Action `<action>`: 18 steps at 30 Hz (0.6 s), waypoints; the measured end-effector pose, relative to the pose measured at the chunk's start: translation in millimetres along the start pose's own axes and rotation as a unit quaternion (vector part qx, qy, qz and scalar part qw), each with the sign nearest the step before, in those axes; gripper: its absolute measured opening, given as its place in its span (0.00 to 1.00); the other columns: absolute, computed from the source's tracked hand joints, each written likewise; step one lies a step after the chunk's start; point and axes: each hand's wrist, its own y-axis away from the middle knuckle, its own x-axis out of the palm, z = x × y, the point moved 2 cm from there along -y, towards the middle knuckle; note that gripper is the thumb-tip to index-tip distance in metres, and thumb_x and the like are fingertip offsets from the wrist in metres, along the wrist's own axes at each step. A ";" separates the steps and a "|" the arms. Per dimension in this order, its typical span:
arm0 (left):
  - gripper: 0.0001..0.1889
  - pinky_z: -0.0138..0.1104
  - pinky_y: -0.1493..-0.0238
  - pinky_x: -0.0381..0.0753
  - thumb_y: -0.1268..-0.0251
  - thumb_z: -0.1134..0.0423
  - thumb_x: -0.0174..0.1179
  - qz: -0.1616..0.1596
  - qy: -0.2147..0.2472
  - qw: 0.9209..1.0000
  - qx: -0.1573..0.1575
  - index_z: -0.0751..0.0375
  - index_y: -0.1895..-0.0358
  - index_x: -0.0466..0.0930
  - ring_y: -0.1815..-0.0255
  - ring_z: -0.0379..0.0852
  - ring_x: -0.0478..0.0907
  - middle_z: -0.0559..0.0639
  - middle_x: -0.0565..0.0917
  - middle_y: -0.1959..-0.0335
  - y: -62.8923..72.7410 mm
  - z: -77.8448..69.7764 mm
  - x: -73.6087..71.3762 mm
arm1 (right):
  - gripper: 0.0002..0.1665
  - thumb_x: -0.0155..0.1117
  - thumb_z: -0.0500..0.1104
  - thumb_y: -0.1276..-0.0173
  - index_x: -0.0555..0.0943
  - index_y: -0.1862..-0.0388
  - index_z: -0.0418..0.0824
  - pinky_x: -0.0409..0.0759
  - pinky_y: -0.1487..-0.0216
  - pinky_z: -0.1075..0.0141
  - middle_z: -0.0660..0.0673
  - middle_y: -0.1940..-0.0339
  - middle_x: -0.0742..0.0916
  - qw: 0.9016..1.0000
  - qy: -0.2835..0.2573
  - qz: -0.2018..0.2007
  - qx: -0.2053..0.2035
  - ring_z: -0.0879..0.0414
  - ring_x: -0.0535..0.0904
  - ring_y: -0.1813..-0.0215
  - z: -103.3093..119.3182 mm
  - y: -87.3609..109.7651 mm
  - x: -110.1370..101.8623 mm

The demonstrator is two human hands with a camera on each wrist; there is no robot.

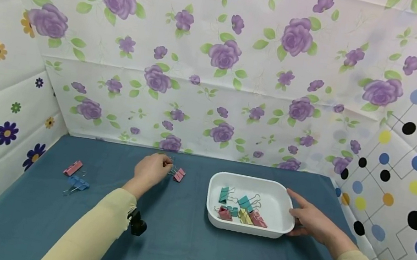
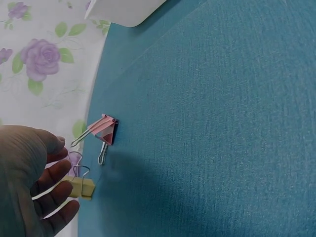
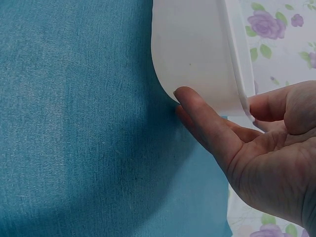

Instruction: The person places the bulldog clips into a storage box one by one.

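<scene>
My left hand (image 1: 152, 170) reaches to the back of the table, its fingers loosely bent beside a yellow binder clip (image 2: 83, 188). Its fingertips are close to the clip's wire handles; whether they touch is unclear. Just right of it lies a pink binder clip (image 1: 179, 174), handles spread. My right hand (image 1: 315, 223) grips the right end of a white tray (image 1: 282, 208), thumb low on the outer wall (image 3: 197, 64) and a finger at the rim. Inside the tray lie several binder clips, among them teal (image 1: 246, 203), yellow (image 1: 245, 217) and red (image 1: 258, 219) ones.
On the left of the blue tabletop (image 1: 178, 255) lie a red binder clip (image 1: 73, 168) and a blue one (image 1: 78, 182), close together. A floral cloth (image 1: 194, 113) hangs behind the back edge, with patterned cloths at both sides.
</scene>
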 end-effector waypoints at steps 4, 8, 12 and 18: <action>0.14 0.39 0.75 0.75 0.22 0.53 0.58 0.005 -0.002 1.000 -0.005 0.50 0.43 0.87 0.70 0.44 0.79 0.51 0.85 0.47 -2.0 -0.1 3.0 | 0.44 0.46 0.38 0.18 0.39 0.13 0.51 0.86 0.58 0.46 0.25 0.42 0.72 1.000 -0.002 0.001 -0.002 0.41 0.82 0.58 -0.2 0.2 -0.1; 0.14 0.40 0.73 0.78 0.23 0.53 0.59 0.007 0.000 1.000 -0.015 0.50 0.43 0.87 0.69 0.45 0.80 0.51 0.86 0.48 -3.6 -0.6 4.9 | 0.44 0.47 0.38 0.18 0.39 0.13 0.51 0.86 0.58 0.46 0.25 0.41 0.73 1.000 -0.003 0.001 -0.003 0.40 0.82 0.57 0.3 0.4 -0.1; 0.14 0.41 0.72 0.78 0.23 0.52 0.58 0.013 0.001 1.000 -0.024 0.49 0.43 0.86 0.69 0.44 0.80 0.49 0.86 0.49 -5.4 -0.5 7.6 | 0.44 0.47 0.38 0.18 0.40 0.13 0.51 0.86 0.58 0.46 0.25 0.41 0.73 1.000 -0.002 0.000 -0.005 0.39 0.82 0.57 0.6 0.6 0.2; 0.15 0.40 0.73 0.78 0.22 0.53 0.57 0.022 0.004 0.999 -0.026 0.49 0.40 0.85 0.68 0.43 0.81 0.47 0.87 0.49 -5.6 -0.2 10.4 | 0.43 0.47 0.37 0.18 0.40 0.13 0.51 0.86 0.57 0.45 0.25 0.42 0.73 1.000 -0.003 0.000 -0.005 0.40 0.82 0.58 1.3 1.1 0.9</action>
